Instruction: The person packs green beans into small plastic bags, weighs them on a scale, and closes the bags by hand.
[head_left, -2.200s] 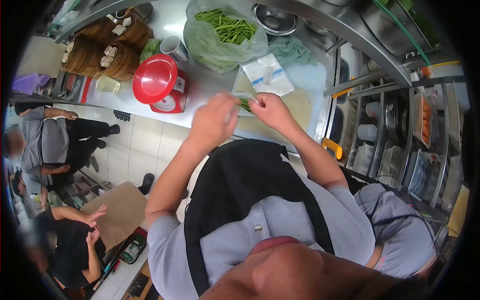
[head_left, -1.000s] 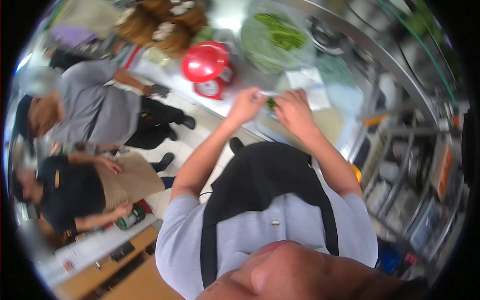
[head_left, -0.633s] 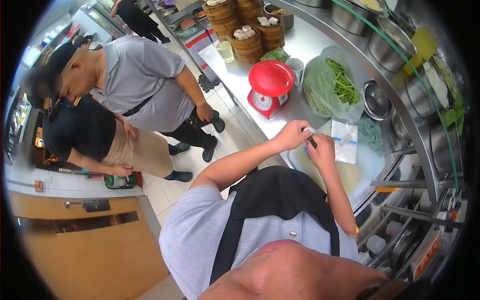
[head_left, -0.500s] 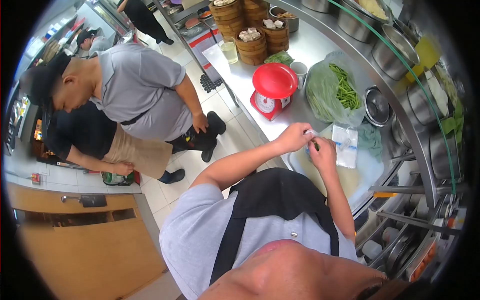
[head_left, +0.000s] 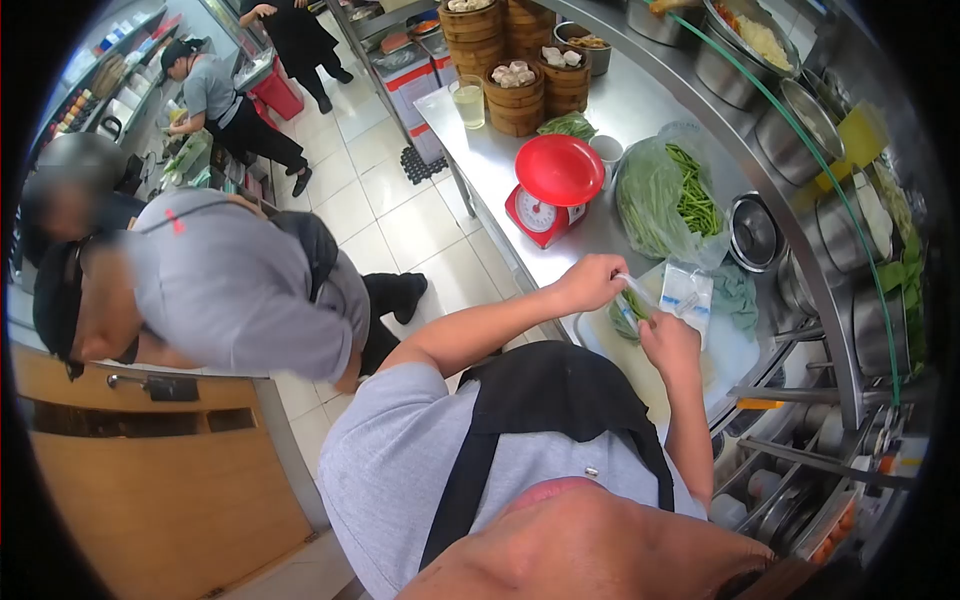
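A small clear plastic bag (head_left: 627, 312) with something green in it hangs between my two hands above the white cutting board (head_left: 650, 388). My left hand (head_left: 592, 284) pinches the bag's upper left edge. On the other side, my right hand (head_left: 670, 343) has its fingers closed on the bag's edge, so its mouth is stretched between them. Just beyond lies a stack of flat plastic bags (head_left: 687, 292) with a blue stripe. A large clear bag of green beans (head_left: 697, 200) rests farther back, near a red kitchen scale (head_left: 545, 205) with an apparently bare pan.
Bamboo steamers (head_left: 515, 105) with dumplings and a glass (head_left: 467, 103) stand at the back. A steel bowl (head_left: 755, 232) and green cloth (head_left: 735, 295) lie at right. A steel shelf (head_left: 790, 190) with pots overhangs the right side. A co-worker (head_left: 235, 280) bends at left.
My hands have moved apart, stretching the small bag, and the green contents now show. The co-worker at left has turned and bent lower; another person farther back is more visible.
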